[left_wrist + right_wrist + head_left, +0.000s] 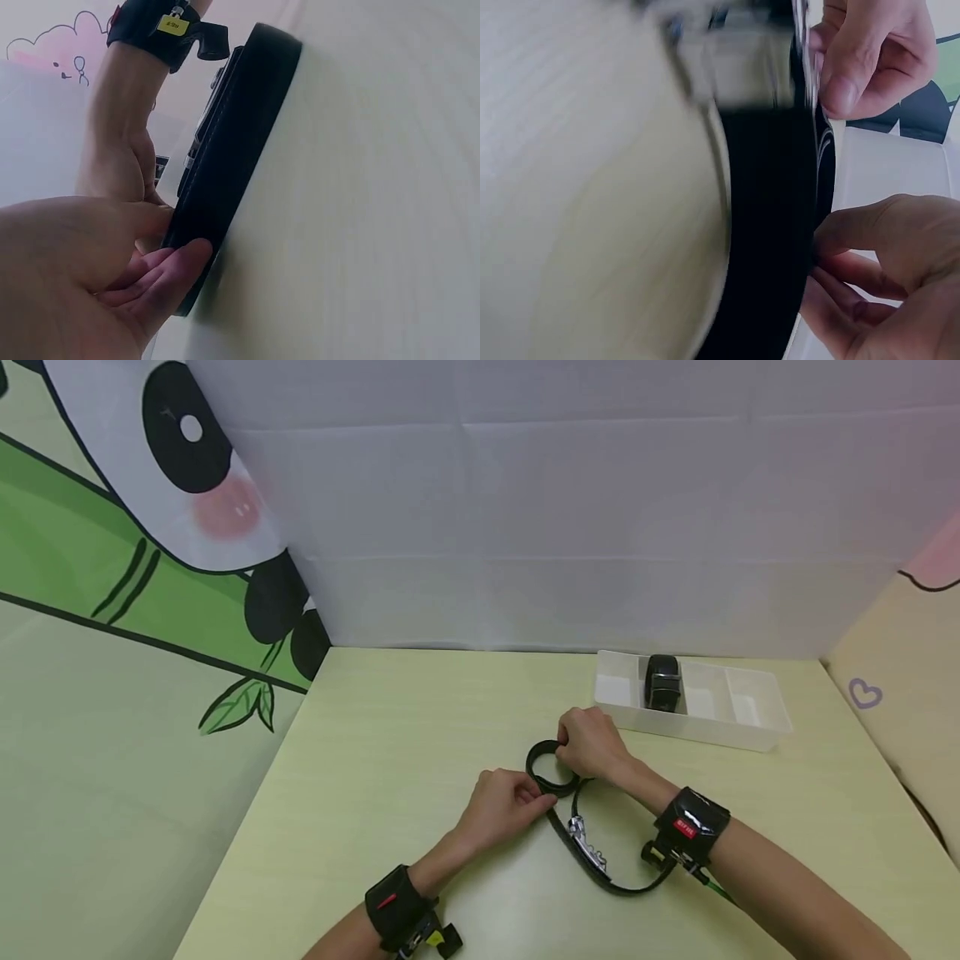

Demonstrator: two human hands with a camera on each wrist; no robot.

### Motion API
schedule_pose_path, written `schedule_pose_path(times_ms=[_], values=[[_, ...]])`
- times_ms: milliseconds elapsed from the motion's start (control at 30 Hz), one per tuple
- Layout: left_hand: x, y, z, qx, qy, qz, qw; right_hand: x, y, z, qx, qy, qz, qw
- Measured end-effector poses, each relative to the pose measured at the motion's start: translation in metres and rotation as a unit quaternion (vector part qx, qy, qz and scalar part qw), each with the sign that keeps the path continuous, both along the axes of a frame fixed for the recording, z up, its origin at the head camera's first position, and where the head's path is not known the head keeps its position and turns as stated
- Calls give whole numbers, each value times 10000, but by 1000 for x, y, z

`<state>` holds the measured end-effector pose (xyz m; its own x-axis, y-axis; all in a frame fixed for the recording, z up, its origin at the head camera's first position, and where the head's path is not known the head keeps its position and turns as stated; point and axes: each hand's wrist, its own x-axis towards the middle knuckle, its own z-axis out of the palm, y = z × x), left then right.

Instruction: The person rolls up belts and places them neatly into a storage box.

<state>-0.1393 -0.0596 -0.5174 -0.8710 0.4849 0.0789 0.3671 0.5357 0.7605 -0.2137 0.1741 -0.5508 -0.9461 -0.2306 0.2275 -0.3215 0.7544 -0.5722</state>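
Observation:
A black belt (615,888) stands on its edge on the table, its far part wound into a small coil and the rest bowed toward me in a loose loop. Its silver buckle (587,845) lies inside that loop. My left hand (498,806) pinches the strap at the near left of the coil, thumb on one face and fingers on the other. On the coil's right side, my right hand (592,743) grips the band with bent fingers. The left wrist view has the belt (232,142) upright between thumb and fingers; some right fingertips are hidden behind the strap.
Behind the right hand stands a white divided tray (697,729). One compartment holds a rolled black belt (663,683). The pale table (420,718) ends at a white cloth backdrop (525,527), with printed panels at both sides.

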Motion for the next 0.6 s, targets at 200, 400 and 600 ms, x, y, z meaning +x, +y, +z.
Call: schedule_pose_path(times_ms=[200,400,600], values=[[-2,-2,-5,-184,721,-601,9954,4,-1,-5,191,-329,-67,9993],[-16,-12,-17,-531,2667,-1090,9561,10,-3,-13,318,-376,-68,9988],[-21,-16,-3,-1333,3863,-2121,8877,22,-8,-7,157,-343,87,9992]])
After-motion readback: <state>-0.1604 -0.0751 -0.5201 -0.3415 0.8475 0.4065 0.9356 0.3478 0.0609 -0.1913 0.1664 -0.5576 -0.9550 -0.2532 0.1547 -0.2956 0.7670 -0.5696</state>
